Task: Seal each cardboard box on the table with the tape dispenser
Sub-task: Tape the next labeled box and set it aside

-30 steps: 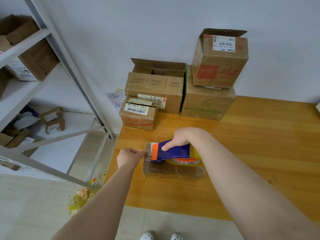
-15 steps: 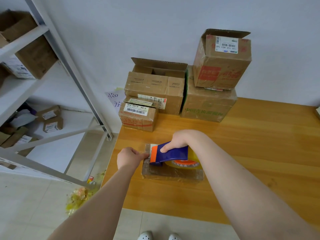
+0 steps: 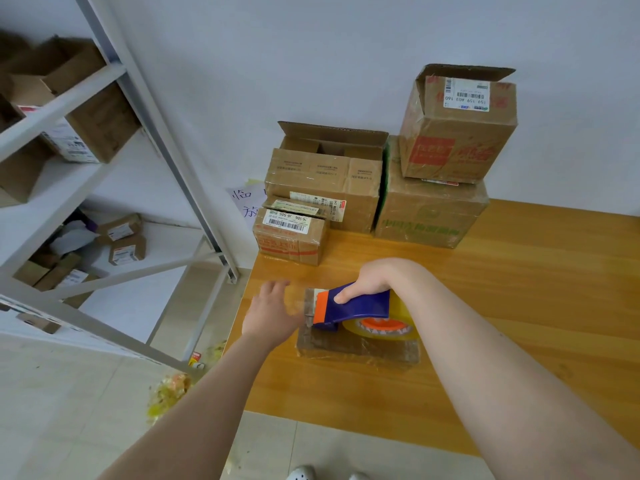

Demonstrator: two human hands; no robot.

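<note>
Tape dispenser (image 3: 360, 304) in right hand (image 3: 372, 280) atop flat box (image 3: 356, 348), left hand (image 3: 270, 313) beside

Two bare forearms reach forward, hands near each other.
The left hand (image 3: 272, 315) is blurred, palm down, fingers straight and slightly spread, holding nothing. The right hand (image 3: 375, 280) bends down at the wrist, fingers curled round the tape dispenser (image 3: 362, 306), thumb pressed against its near side. The two hands do not touch.
</note>
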